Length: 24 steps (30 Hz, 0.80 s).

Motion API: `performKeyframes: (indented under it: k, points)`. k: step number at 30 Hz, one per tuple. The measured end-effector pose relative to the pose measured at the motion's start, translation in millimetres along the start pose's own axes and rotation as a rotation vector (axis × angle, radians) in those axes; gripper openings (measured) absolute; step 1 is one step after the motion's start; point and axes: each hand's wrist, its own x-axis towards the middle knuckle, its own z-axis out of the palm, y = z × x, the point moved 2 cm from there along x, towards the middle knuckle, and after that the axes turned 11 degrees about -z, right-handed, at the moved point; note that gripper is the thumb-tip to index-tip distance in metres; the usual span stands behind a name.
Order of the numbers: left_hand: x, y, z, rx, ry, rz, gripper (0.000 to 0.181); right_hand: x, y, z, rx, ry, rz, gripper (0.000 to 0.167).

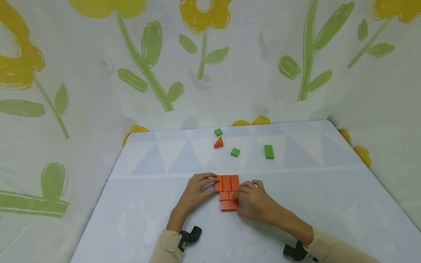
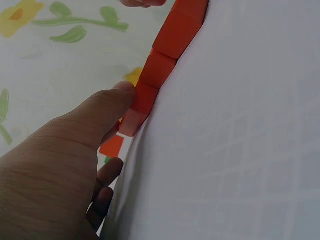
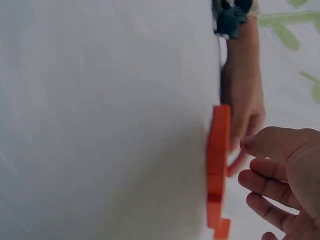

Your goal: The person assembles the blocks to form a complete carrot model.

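Worktop (image 1: 148,201), with a pale printed cover: white field toward the front, blue-and-white triangles along the back.

Orange block group (image 1: 226,184), lying flat near the middle of the worktop, between the two hands. Back row: three oblongs side by side. Middle row: two smaller pieces. Front: one oblong (image 1: 228,206) laid crosswise. Pieces set close together.

Left hand (image 1: 193,190), at the group's left side. Thumb against the edge of the blocks, index finger at the back-left oblong (image 1: 219,184); fingers loosely bent and parted.

Right hand (image 1: 258,202), at the group's right side, covering in the head view part of the right middle piece and the right end of the front oblong. Fingers loosely bent, thumb standing apart from them; whether they touch the blocks, cannot tell.

Behind the group, well apart from it, on the triangle print: small green block (image 1: 218,132), rearmost; orange triangular block (image 1: 219,143), just in front of it; second small green block (image 1: 235,152), nearer and to the right; green oblong block (image 1: 269,152), farther right.

Wrist cameras, black: one at the left wrist (image 1: 192,235), one at the right (image 1: 295,251), beside beige sleeves (image 1: 167,246).

Surround: white fabric (image 1: 243,91) printed with yellow flowers and green leaves, at back and both sides.
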Motion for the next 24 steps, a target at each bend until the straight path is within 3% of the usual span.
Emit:
performKeyframes:
  k: [4, 10, 19, 24]
  points:
    - [-0.3, -0.6, -0.6, 0.001, -0.009, -0.026, 0.033, 14.8, 14.5, -13.4, 0.026, 0.022, 0.063, 0.029]
    - [-0.6, -2.0, 2.0, -0.016, -0.010, -0.021, 0.034, 43.7, 51.0, -25.2, 0.029, -0.023, 0.173, 0.027]
    - [0.4, -4.0, 2.7, 0.012, -0.011, -0.031, 0.035, 87.1, 123.6, -8.1, 0.049, -0.130, 0.301, 0.039]
    - [0.6, -2.1, 1.4, 0.004, -0.028, -0.038, 0.035, 106.9, 152.1, 4.0, 0.051, -0.179, 0.338, 0.049]
